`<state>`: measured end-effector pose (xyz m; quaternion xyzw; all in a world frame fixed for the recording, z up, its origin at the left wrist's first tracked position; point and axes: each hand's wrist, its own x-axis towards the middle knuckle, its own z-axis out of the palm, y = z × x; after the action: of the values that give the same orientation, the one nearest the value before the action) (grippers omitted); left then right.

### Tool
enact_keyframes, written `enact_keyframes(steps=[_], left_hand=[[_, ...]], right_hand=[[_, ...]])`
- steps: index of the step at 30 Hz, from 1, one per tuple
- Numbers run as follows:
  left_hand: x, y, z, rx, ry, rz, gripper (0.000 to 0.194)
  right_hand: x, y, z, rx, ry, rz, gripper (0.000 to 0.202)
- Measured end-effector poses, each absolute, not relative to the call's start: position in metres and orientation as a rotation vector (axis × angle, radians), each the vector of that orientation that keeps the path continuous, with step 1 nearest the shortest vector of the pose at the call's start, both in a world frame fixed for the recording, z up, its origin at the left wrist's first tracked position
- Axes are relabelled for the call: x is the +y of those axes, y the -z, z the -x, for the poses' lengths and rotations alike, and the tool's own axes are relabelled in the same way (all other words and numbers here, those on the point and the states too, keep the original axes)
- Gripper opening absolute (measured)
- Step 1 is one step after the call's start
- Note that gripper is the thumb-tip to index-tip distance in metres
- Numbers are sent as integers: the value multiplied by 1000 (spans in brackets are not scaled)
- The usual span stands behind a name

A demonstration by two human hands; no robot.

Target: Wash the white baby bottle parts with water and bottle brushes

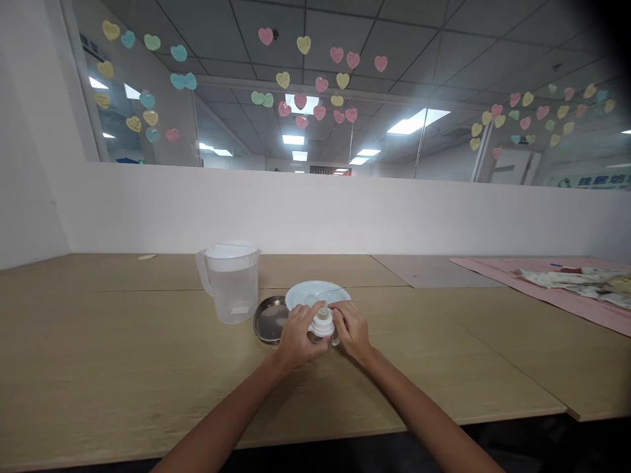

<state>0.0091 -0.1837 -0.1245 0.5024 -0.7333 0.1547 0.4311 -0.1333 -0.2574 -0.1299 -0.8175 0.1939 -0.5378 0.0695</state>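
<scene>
In the middle of the table I hold what looks like a baby bottle [323, 326], with a white screw collar and a pale translucent teat on top. My left hand [300, 334] curls round the collar from the left, thumb in front and fingers behind. From the right, my right hand [353, 330] is closed at the bottle's side, where a whitish curved part like a handle shows below the fingers. Most of the bottle's body is hidden under the collar and hands. Just behind stands a white plate [315, 292]; a round metal dish [269, 322] lies to the left.
A translucent plastic pitcher [234, 286] with a lid and handle stands left of the dish. At the far right, a crumpled patterned cloth [576, 284] lies on a pink sheet [497, 272]. A white wall [335, 207] and a window with heart notes rise behind.
</scene>
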Motion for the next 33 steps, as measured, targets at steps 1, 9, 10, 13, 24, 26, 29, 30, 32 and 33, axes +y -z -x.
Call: enact_keyframes(steps=[1,9,10,13,24,26,29,30,32,33], left_hand=[[-184,124,-9,-1833,-387,-1250,58],[-182,121,-9,-1839,-424,-1233,50],[-182,121,-9,-1850,-436,-1232,47],[-183,122,-9,-1889,-467,-1235,42],[-181,123,-8,-1816,-395,-1227,58],[-182,124,-9,-1804,-402,-1215,56],[-183,124,-9,-1793,-401,-1208,52],[-183,124,-10,-1797,-407,-1208,52],[-183,124,-10,-1819,-427,-1208,54],[-182,124,-9,-1831,-439,-1207,55]], right_hand=[[-257,130,133,535,1607,2482,24],[-256,134,132,475,1570,2501,23],[-256,134,132,476,1568,2499,23],[-256,135,133,469,1564,2492,23],[-255,134,133,456,1564,2466,25],[-255,134,133,458,1556,2465,25],[-255,134,133,451,1555,2458,24],[-255,135,132,450,1557,2455,23],[-256,135,132,452,1554,2453,23],[-256,136,132,455,1548,2455,23]])
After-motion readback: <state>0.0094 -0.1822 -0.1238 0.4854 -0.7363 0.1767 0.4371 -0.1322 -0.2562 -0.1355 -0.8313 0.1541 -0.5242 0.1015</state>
